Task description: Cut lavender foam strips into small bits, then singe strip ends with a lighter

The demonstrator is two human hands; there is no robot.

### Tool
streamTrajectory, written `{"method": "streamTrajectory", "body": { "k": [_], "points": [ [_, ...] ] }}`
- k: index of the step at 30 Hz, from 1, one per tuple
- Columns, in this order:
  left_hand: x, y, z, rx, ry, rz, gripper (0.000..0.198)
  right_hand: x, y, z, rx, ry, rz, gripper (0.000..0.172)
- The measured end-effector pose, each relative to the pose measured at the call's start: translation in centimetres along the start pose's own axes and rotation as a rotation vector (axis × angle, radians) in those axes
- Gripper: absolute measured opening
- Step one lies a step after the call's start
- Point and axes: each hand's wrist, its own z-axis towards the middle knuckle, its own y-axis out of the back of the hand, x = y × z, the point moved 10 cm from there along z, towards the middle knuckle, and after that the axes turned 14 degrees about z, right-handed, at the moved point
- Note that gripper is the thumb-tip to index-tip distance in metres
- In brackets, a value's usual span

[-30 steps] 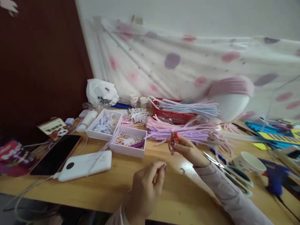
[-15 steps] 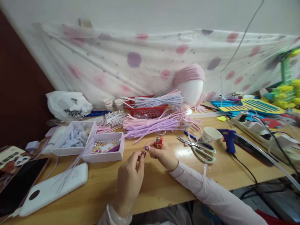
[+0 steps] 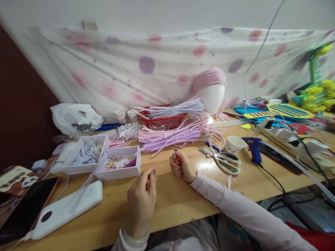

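Over the front of the wooden table, my right hand (image 3: 184, 167) is wrapped round a small red lighter (image 3: 177, 159), its thumb at the top end. To the left, my left hand (image 3: 142, 195) is closed in a pinch, thumb against index finger; whatever lies between the fingertips is too small to make out. A gap separates the two hands. Just beyond my left hand stands a white box (image 3: 119, 174) with pearl strings, gold-and-pink gems and a purple tool. Scissors (image 3: 222, 161) with pale green handles lie to the right of my right hand.
Pink and purple pipe cleaners (image 3: 170, 138) lie before a red basket (image 3: 163, 122). Rightward are a paper cup (image 3: 235, 143), a blue glue gun (image 3: 253, 149) and a power strip (image 3: 290, 143) with cables. A white power bank (image 3: 68, 209) and a phone (image 3: 26, 209) lie left.
My hands have moved apart; before, their fingertips met. My right hand has turned and closed more fully round the lighter. My left hand keeps its pinch, and the view has shifted slightly.
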Motion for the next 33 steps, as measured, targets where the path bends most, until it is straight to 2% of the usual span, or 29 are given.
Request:
{"method": "streamTrajectory", "body": {
  "k": [7, 14, 19, 28, 33],
  "points": [
    [-0.7, -0.7, -0.7, 0.027, -0.042, -0.007, 0.016, 0.6, -0.1, -0.3, -0.047, 0.026, 0.077, 0.046],
    [-1.0, -0.7, -0.8, 0.032, -0.067, -0.009, 0.016, 0.5, 0.0, 0.1, -0.041, 0.026, 0.088, 0.044],
    [-1.0, -0.8, -0.8, 0.033, -0.069, -0.01, 0.015, -0.3, -0.3, 0.0, -0.034, -0.023, 0.029, 0.045],
    [-1.1, -0.6, -0.7, 0.024, -0.072, 0.008, 0.017, -1.0, -1.2, -0.6, -0.026, -0.011, -0.146, 0.046],
    [-1.0, -0.7, -0.9, 0.023, -0.069, 0.018, 0.016, -0.6, -2.1, -1.1, -0.001, 0.061, -0.228, 0.046]
  ]
}}
